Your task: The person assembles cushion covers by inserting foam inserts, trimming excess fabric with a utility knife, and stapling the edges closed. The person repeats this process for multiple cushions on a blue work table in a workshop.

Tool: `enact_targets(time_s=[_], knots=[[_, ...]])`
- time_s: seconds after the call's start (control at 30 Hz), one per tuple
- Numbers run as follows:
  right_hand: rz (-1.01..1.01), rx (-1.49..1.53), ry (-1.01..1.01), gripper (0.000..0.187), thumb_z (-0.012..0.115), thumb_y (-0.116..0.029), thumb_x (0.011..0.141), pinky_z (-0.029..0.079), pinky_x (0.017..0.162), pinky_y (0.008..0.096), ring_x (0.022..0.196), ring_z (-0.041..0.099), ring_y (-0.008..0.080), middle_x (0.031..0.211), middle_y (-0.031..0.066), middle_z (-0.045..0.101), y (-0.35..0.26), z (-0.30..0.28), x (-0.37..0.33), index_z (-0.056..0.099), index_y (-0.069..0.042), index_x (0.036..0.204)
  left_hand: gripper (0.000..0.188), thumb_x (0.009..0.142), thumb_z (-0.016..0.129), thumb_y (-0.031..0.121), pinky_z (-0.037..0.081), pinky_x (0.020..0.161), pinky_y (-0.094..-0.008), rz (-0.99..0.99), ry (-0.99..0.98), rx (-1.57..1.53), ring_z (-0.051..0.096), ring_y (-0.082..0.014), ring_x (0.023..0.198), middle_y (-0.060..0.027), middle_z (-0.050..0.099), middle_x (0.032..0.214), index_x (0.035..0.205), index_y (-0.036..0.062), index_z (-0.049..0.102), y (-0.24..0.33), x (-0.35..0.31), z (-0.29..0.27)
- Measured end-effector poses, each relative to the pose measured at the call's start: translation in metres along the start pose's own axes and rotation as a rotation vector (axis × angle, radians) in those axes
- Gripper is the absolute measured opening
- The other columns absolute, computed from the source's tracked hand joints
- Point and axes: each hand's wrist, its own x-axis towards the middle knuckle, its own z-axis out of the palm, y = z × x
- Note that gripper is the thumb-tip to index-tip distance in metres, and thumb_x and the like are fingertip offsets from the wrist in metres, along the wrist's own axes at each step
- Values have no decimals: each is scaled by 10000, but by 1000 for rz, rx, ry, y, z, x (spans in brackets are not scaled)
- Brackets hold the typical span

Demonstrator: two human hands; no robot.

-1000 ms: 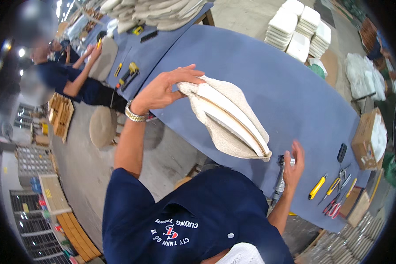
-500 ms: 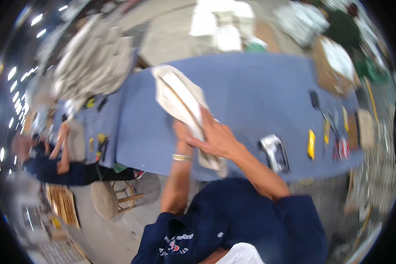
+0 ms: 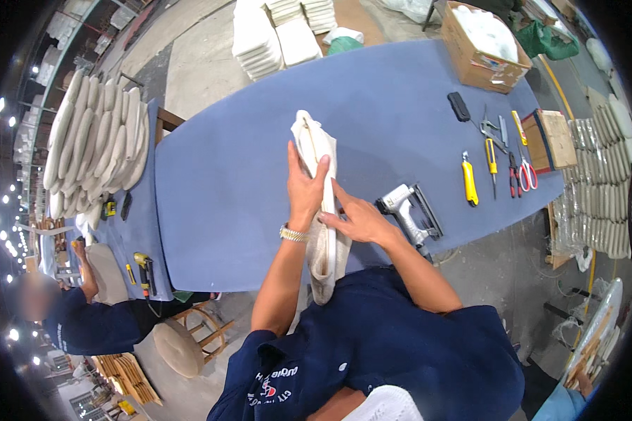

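A beige fabric seat cushion (image 3: 321,263) stands on its edge over the near middle of the blue-covered table, its long narrow side turned up and a white strip running along it. My left hand (image 3: 306,195) is wrapped around its upper part, fingers on the left side and thumb on the right. Lower down, my right hand (image 3: 364,220) grips the right side of the cushion, with thumb and fingertips at the white strip. The near end of the cushion almost reaches my shirt. What lies inside the cover is hidden. A silver and black staple gun (image 3: 411,216) lies right of my right hand.
On the table's right lie a yellow utility knife (image 3: 469,181), a screwdriver (image 3: 491,156), red-handled scissors (image 3: 527,175) and a wooden block (image 3: 549,140). A cardboard box (image 3: 481,59) stands at the far right corner. Stacked cushions (image 3: 95,140) and a co-worker (image 3: 95,323) are at left.
The cushion has swung from leaning far-left to nearly straight away from me. My left hand has moved up along it, its thumb now across the top. My view has shifted slightly and sharpened.
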Motion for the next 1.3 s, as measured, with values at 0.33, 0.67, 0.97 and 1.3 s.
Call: enact_targets(time_s=[0.33,0.67,0.97,1.3], knots=[[305,-629,847,615,731,-377,903,484,1012,509,1234,562,424,1316,270,601,249,-104,-61,562,-5,1363,324,948,656,121,523,954,-415,156,156,399,655,-341,1145,-207,602,1383,1260,37,689,-18,95,-4],[553,-332,782,438,735,-266,912,525,864,451,997,658,372,1028,178,670,309,-155,-84,604,-44,1266,250,896,724,196,516,745,-361,-16,236,412,663,-229,822,-124,744,992,1080,29,744,-3,91,1],[126,765,399,232,537,-255,1073,504,508,269,605,631,123,792,44,648,41,-116,57,592,-48,1162,206,867,761,180,519,749,-332,-143,324,65,660,-171,795,-108,742,867,991,16,770,-18,96,17],[120,-163,158,365,540,-287,974,498,887,572,1005,653,506,1039,321,689,-32,-85,119,560,35,1144,213,876,764,183,532,761,-339,-120,351,35,680,-180,804,-115,754,903,1004,14,768,-30,97,20]])
